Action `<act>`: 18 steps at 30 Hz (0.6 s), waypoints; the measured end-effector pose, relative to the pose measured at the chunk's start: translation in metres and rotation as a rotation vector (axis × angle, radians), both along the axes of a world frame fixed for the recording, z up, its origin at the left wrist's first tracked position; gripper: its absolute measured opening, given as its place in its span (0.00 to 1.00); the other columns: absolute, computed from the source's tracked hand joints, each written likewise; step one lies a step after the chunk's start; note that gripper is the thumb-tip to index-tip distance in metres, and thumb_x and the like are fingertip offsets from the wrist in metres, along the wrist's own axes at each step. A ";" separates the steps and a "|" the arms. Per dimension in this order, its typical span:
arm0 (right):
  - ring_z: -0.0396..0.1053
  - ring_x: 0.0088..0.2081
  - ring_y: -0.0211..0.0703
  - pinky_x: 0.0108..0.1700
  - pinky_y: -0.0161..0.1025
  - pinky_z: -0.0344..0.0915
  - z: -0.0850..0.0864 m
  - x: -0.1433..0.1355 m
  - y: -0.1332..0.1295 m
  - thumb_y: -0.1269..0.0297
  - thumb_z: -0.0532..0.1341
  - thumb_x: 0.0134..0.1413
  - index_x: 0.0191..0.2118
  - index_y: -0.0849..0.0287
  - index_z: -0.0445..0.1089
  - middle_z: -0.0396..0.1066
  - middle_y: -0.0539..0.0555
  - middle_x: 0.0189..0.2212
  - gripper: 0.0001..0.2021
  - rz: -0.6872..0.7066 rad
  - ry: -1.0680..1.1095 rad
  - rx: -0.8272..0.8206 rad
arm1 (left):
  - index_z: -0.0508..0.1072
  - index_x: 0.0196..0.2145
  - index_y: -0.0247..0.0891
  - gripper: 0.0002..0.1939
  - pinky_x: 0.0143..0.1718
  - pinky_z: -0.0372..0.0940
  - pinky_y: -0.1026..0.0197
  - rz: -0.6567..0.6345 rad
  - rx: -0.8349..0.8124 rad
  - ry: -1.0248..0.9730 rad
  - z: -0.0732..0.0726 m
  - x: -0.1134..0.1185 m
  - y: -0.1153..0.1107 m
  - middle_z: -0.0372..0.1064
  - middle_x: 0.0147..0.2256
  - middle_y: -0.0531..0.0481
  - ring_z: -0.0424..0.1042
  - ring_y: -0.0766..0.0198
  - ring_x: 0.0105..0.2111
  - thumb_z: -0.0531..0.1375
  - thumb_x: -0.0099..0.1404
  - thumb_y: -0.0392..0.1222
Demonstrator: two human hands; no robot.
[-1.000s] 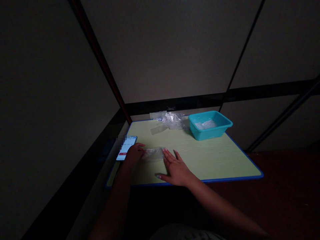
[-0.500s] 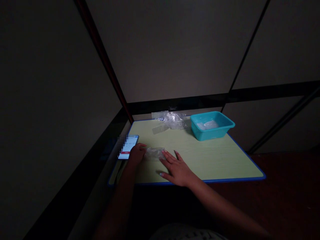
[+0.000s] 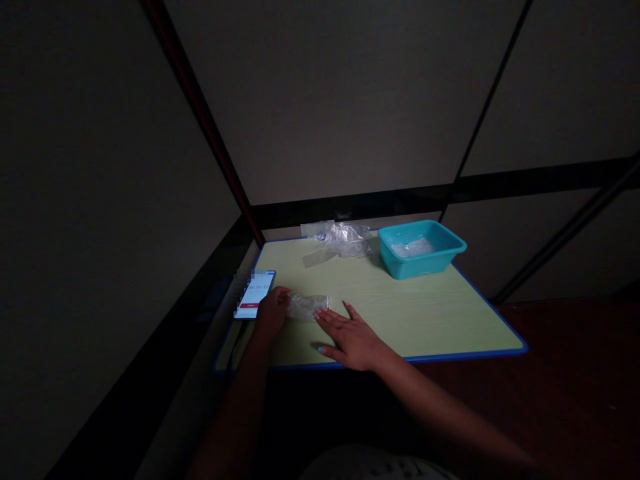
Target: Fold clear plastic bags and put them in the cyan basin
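Observation:
A clear plastic bag (image 3: 307,307) lies flattened on the table in front of me. At its left end, my left hand (image 3: 273,313) has its fingers bent round the edge, closed on it; the fingertips are partly hidden. My right hand (image 3: 353,339) rests palm down with fingers stretched and spread, its fingertips touching the bag's lower right corner. Beyond them, a loose heap of clear plastic bags (image 3: 345,235) lies at the back of the table.
A turquoise plastic basin (image 3: 417,265) with clear plastic inside stands at the back right. Beside my left hand lies a lit phone (image 3: 256,293). The pale table (image 3: 430,327) has a blue rim and stands against dark panelled walls (image 3: 345,100).
My right fingertips have slid slightly left and down along the bag, uncovering its upper right corner. My left hand stays at the left end. The view has shifted a little.

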State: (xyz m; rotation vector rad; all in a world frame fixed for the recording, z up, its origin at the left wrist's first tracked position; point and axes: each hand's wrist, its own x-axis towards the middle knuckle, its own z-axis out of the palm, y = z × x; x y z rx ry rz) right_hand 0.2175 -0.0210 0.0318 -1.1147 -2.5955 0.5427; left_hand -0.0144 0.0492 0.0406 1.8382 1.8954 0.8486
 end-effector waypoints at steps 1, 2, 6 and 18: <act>0.44 0.68 0.48 0.66 0.58 0.23 0.000 0.000 0.000 0.44 0.48 0.63 0.68 0.59 0.46 0.46 0.60 0.67 0.34 0.001 0.000 -0.005 | 0.73 0.41 0.38 0.11 0.38 0.67 0.61 -0.003 0.014 0.013 0.000 0.000 0.000 0.75 0.36 0.48 0.74 0.62 0.35 0.55 0.61 0.34; 0.44 0.68 0.48 0.66 0.59 0.23 -0.001 0.000 0.000 0.44 0.49 0.63 0.68 0.58 0.46 0.46 0.60 0.67 0.35 0.003 0.000 -0.007 | 0.73 0.41 0.37 0.11 0.40 0.67 0.60 -0.004 0.031 0.029 -0.001 0.000 -0.001 0.76 0.38 0.47 0.75 0.60 0.36 0.54 0.62 0.35; 0.43 0.68 0.48 0.66 0.59 0.23 -0.002 0.000 0.001 0.43 0.48 0.63 0.68 0.59 0.45 0.45 0.59 0.67 0.35 0.005 0.006 -0.009 | 0.70 0.49 0.32 0.17 0.56 0.59 0.49 -0.003 0.142 0.106 -0.005 0.007 -0.014 0.69 0.52 0.36 0.66 0.51 0.54 0.54 0.63 0.38; 0.42 0.68 0.49 0.65 0.64 0.34 0.005 0.004 0.009 0.52 0.45 0.67 0.68 0.55 0.46 0.42 0.59 0.68 0.28 -0.033 0.011 -0.028 | 0.59 0.63 0.36 0.26 0.63 0.46 0.37 -0.399 0.150 0.628 -0.034 0.030 -0.059 0.53 0.64 0.38 0.52 0.49 0.65 0.48 0.70 0.46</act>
